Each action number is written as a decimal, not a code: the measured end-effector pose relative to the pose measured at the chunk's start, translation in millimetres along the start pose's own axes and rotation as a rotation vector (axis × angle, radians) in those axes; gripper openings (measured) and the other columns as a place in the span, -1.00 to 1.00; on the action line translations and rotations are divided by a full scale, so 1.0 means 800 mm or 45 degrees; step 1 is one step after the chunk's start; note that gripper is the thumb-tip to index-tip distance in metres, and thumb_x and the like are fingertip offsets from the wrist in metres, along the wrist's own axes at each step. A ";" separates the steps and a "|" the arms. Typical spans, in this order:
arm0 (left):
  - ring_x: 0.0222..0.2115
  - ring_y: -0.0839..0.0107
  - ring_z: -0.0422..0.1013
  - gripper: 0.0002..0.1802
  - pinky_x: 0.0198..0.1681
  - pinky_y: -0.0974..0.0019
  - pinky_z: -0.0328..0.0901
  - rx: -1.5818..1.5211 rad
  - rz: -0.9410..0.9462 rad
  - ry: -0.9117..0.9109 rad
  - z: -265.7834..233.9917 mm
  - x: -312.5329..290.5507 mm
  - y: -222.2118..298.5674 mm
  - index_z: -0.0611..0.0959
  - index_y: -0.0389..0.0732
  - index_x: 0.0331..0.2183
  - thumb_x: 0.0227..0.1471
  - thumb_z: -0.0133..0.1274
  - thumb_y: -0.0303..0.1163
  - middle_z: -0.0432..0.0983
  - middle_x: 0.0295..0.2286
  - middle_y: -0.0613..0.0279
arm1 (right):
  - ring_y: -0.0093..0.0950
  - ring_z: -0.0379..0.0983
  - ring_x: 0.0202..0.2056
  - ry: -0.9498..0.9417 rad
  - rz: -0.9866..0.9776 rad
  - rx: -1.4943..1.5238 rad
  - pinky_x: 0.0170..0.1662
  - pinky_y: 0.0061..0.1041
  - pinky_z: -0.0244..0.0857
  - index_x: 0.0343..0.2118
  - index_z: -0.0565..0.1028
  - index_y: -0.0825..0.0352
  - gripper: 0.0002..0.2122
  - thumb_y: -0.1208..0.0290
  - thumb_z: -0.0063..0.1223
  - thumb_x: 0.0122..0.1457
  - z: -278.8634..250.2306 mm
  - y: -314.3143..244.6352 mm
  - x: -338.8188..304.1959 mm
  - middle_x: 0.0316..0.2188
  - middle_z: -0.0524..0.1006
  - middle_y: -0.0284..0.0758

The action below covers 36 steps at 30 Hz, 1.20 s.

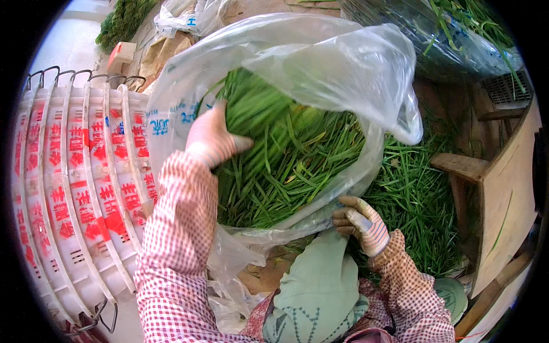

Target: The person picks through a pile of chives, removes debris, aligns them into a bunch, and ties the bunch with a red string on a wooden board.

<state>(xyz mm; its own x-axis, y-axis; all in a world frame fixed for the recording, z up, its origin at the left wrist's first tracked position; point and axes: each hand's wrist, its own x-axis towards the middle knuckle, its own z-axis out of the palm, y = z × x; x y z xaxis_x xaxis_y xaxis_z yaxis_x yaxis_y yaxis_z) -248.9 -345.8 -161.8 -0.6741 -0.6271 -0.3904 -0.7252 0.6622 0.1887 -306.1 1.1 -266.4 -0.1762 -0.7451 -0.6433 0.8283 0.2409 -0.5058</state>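
Observation:
A large clear plastic bag (189,68) stands wide-mouthed in front of me, filled with long, flat green leaves (297,177) like garlic chives. My left hand (214,134), in a striped work glove, reaches inside the bag at its left side. It grips a bunch of green leaves (257,103), blurred by motion; the thumb shows, while most fingers are hidden by the leaves and the bag. At the near right rim, my right hand (363,223), in a glove with dirty fingertips, has its fingers curled against the plastic.
Left of the bag lies a white slatted plastic basket (80,194) with red printing and wire handles. More cut leaves (417,206) are heaped on the right, beside a wooden stool or bench (503,200). Another filled plastic bag (423,34) stands at the far right.

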 end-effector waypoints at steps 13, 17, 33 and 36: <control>-0.07 0.31 0.36 0.13 0.09 0.29 0.21 -1.036 -0.058 -0.215 0.141 -0.031 -0.048 0.16 -0.36 0.14 -0.44 0.45 -0.37 0.40 -0.04 0.05 | -0.49 0.42 -0.19 0.078 -0.142 0.045 -0.10 -0.48 0.35 0.09 0.27 0.36 -0.55 0.33 0.04 0.17 0.018 0.013 0.024 -0.18 0.47 -0.26; -0.04 0.35 0.34 0.15 0.11 0.26 0.20 -1.288 0.004 -0.437 0.120 -0.012 -0.064 0.14 -0.36 0.15 -0.48 0.45 -0.54 0.40 -0.02 0.11 | -0.36 0.32 -0.02 0.202 -0.424 0.254 0.03 -0.37 0.28 0.19 0.12 0.32 -0.32 0.42 0.21 0.01 0.021 0.002 0.043 -0.03 0.35 -0.16; -0.21 -0.02 0.37 0.18 -0.08 0.10 0.29 0.059 0.164 0.187 0.146 -0.078 -0.005 0.22 -0.38 0.08 -0.57 0.45 -0.15 0.41 -0.25 -0.12 | -0.40 0.05 0.17 0.364 -1.048 0.163 0.23 -0.32 -0.07 0.26 0.01 0.23 -0.10 0.01 0.30 -0.06 0.035 -0.051 0.114 0.18 0.12 -0.23; -0.19 -0.01 0.38 0.24 -0.10 0.11 0.30 0.121 0.212 0.260 0.150 -0.088 -0.009 0.17 -0.40 0.10 -0.59 0.46 -0.14 0.41 -0.23 -0.14 | -0.37 0.04 0.18 0.516 -0.939 0.021 0.24 -0.31 -0.14 0.24 0.09 0.25 -0.17 -0.15 0.12 0.01 0.043 -0.069 0.109 0.18 0.15 -0.24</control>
<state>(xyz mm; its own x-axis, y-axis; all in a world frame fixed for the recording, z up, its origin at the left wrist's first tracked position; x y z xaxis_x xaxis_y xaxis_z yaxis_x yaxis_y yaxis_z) -179.3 -257.3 -243.7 -0.8042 -0.5697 -0.1694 -0.5921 0.7925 0.1462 -348.7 -98.2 -274.8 -0.8502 -0.4261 -0.3092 0.4329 -0.2318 -0.8711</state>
